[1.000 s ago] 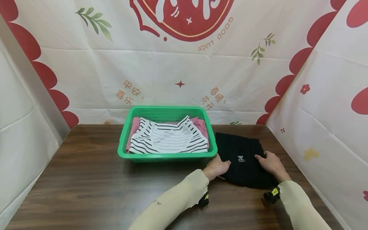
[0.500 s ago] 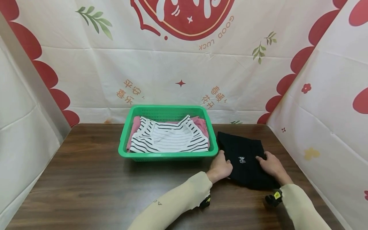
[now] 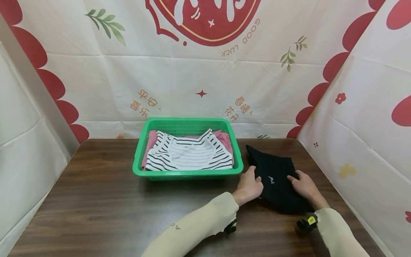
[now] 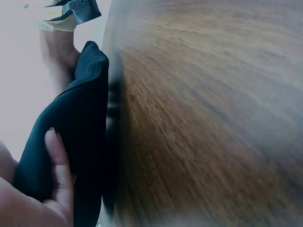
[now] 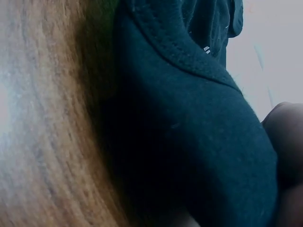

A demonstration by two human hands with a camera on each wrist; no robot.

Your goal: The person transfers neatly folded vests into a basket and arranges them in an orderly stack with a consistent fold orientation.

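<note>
A folded black garment (image 3: 279,194) with a small white print lies at the right of the table, its left side raised and tilted. My left hand (image 3: 248,184) grips its left edge; in the left wrist view the thumb (image 4: 60,172) lies over the dark cloth (image 4: 80,123). At the opposite edge, my right hand (image 3: 305,185) holds the garment with the thumb on top. The right wrist view is mostly filled by the bulging cloth (image 5: 199,123) with a stitched seam, so most of that hand is hidden.
Left of the garment stands a green plastic basket (image 3: 189,174), close to my left hand. Inside lie a white shirt with black stripes (image 3: 189,157) and pink clothing (image 3: 226,141). A printed white cloth (image 3: 179,82) hangs behind the brown wooden table (image 3: 106,200).
My left hand has shifted to the right and slightly farther back, bringing up the garment's left side. The white print looks narrower and more slanted. My right hand stays almost in place.
</note>
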